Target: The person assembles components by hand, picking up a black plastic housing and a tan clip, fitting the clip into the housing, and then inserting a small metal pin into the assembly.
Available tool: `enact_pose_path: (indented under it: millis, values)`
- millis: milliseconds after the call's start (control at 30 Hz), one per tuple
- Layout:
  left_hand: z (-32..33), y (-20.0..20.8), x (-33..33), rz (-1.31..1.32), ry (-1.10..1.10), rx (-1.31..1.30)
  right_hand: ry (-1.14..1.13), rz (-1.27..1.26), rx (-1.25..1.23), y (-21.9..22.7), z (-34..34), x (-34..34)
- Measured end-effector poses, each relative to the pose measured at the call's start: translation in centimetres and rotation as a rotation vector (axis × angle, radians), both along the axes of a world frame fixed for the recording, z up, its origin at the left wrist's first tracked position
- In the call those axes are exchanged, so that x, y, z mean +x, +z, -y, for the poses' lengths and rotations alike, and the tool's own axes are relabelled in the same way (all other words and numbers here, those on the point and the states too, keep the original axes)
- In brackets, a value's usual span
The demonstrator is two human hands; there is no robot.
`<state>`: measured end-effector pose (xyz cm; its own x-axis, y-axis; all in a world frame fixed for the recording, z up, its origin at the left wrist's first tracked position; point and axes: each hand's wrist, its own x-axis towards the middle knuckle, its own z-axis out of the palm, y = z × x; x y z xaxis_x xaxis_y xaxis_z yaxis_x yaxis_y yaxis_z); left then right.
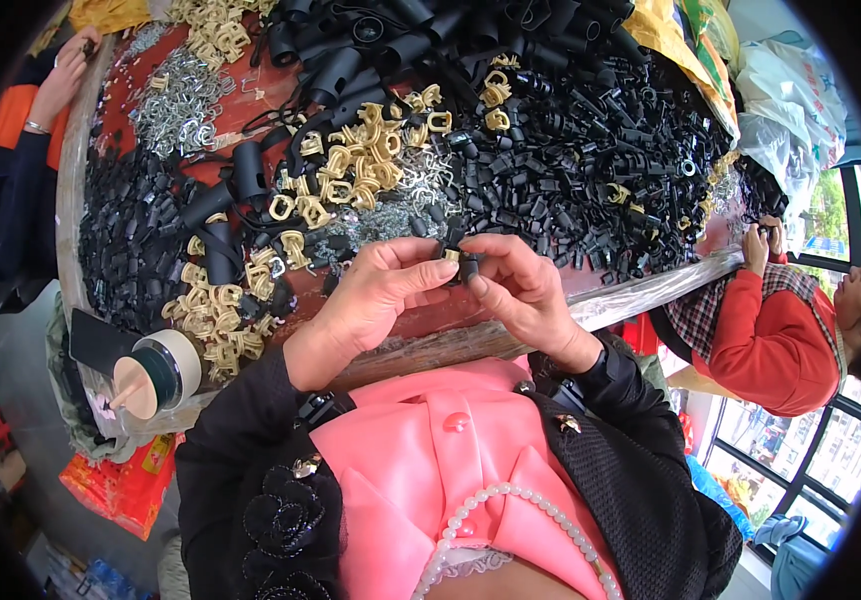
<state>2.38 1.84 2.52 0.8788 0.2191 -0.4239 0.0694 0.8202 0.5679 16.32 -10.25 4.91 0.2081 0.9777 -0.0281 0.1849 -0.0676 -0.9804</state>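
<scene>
Small black part [454, 231] sits between left grip [375, 292] and right grip [525, 297].

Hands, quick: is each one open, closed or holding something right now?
Left hand: closed, pinching a small beige part.
Right hand: closed, pinching a small black part.

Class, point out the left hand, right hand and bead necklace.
Left hand [375, 293]: head view, hand's middle.
Right hand [531, 299]: head view, hand's middle.
Bead necklace [503, 489]: head view, upper bend of its strand.
</scene>
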Motion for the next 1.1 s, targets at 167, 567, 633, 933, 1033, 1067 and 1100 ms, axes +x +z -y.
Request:
enact_pose_path:
  millis: [167, 567, 633, 933, 1033, 1067, 1100]
  values:
    - [0.0, 0.1, 0.0, 0.012, -0.006, 0.005, -0.014, 0.197, 0.054, -0.3, -0.5, -0.3]
    - [0.2, 0.5, 0.1, 0.073, -0.078, 0.124, 0.033, 0.654, 0.447, -0.4, -1.7, 0.6]
    - [0.0, 0.6, 0.0, 0.062, -0.055, 0.169, 0.012, 0.747, 0.445, 0.0, -2.0, 1.6]
    - [-1.2, -0.6, -0.6, 0.039, -0.008, 0.311, -0.332, 1.074, 0.309, -0.3, -13.5, 11.1]
    - [-0.9, 0.0, -0.4, 0.035, 0.06, 0.276, -0.369, 1.204, 0.176, -2.2, -16.9, 12.8]
    - [-0.9, 0.2, -0.4, 0.043, 0.052, 0.264, -0.385, 1.263, 0.096, -2.6, -17.6, 13.2]
    - [-0.8, 0.3, -0.4, 0.049, 0.048, 0.25, -0.387, 1.265, 0.111, -2.8, -18.1, 13.3]
